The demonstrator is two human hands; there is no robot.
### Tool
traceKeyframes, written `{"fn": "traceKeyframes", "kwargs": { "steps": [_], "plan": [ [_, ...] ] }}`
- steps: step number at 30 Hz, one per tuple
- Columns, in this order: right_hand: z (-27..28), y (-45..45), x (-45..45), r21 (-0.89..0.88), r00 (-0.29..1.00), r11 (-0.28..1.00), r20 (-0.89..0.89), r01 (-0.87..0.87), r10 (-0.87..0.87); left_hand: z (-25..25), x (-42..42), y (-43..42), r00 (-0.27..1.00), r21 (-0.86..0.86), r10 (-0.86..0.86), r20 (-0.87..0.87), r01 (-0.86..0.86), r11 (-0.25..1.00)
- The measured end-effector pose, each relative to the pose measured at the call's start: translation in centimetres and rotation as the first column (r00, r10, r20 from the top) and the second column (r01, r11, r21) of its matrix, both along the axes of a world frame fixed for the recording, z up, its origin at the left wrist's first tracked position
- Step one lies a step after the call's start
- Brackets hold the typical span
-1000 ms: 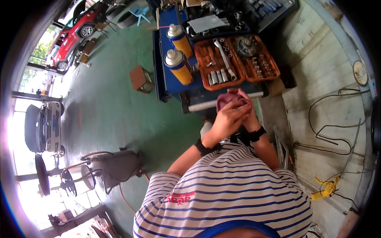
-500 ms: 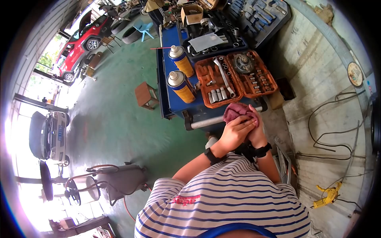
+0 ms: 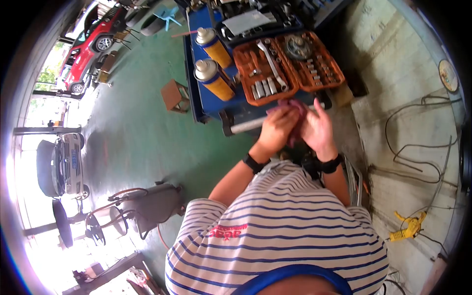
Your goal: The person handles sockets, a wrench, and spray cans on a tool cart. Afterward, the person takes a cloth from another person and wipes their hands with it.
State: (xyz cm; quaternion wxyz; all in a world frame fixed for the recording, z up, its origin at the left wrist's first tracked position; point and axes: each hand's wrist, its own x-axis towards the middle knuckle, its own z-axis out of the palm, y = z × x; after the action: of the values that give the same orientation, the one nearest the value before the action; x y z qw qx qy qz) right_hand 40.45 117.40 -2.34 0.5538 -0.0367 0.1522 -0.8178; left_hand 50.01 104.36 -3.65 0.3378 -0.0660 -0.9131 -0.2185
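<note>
A dark red cloth is bunched between my hands, just in front of the tool cart's handle. My left hand is closed on the cloth, fingers curled over it. The palm of my right hand faces the cloth, with the thumb raised and the fingers apart; some of them are hidden behind the cloth. Beyond my hands lies an opened orange socket set case. It holds a long wrench, several sockets and a round dark metal part.
Two spray cans stand on the blue tool cart, left of the case. A wooden stool is on the green floor. To my right, black cables hang along the wall near a yellow tool. A grey tank stands at lower left.
My right hand has opened and turned away from the cloth, its thumb now raised. My left hand keeps the cloth. The view has tilted, so the cart appears higher.
</note>
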Motion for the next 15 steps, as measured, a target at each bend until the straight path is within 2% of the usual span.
{"fn": "traceKeyframes", "kwargs": {
  "steps": [2,3,4,6,7,12,15],
  "plan": [
    [-2.3,0.5,-0.9,-0.224,0.979,0.973,0.181,-0.052,0.094,-0.2,0.3,-0.9,0.999,-0.030,0.035,0.041,-0.034,0.999],
    [-1.5,0.9,-0.8,-0.083,0.984,0.996,0.175,-0.031,0.045,-0.5,0.6,-1.1,0.994,-0.028,0.077,0.078,-0.075,0.997],
    [-0.2,1.2,-0.7,-0.074,0.982,0.997,0.185,-0.026,0.039,-1.4,0.5,-1.8,0.993,-0.107,0.099,0.068,-0.091,0.990],
    [1.4,1.5,-0.5,-0.012,1.000,1.000,0.004,-0.028,0.028,-2.6,0.4,-2.2,0.990,-0.135,0.121,0.073,-0.111,0.985],
    [0.4,1.7,-1.1,-0.173,0.995,0.980,-0.022,-0.098,0.096,-2.9,0.5,-2.4,0.989,-0.130,0.119,0.083,-0.107,0.986],
    [2.8,3.5,-1.3,-0.181,0.999,0.983,0.035,-0.033,0.040,-3.3,0.4,-2.4,0.987,-0.057,0.132,0.091,-0.127,0.990],
    [4.0,4.1,-1.7,-0.321,0.995,0.945,0.095,0.067,-0.038,-3.4,0.4,-2.3,0.984,-0.016,0.153,0.093,-0.152,0.988]
  ]
}}
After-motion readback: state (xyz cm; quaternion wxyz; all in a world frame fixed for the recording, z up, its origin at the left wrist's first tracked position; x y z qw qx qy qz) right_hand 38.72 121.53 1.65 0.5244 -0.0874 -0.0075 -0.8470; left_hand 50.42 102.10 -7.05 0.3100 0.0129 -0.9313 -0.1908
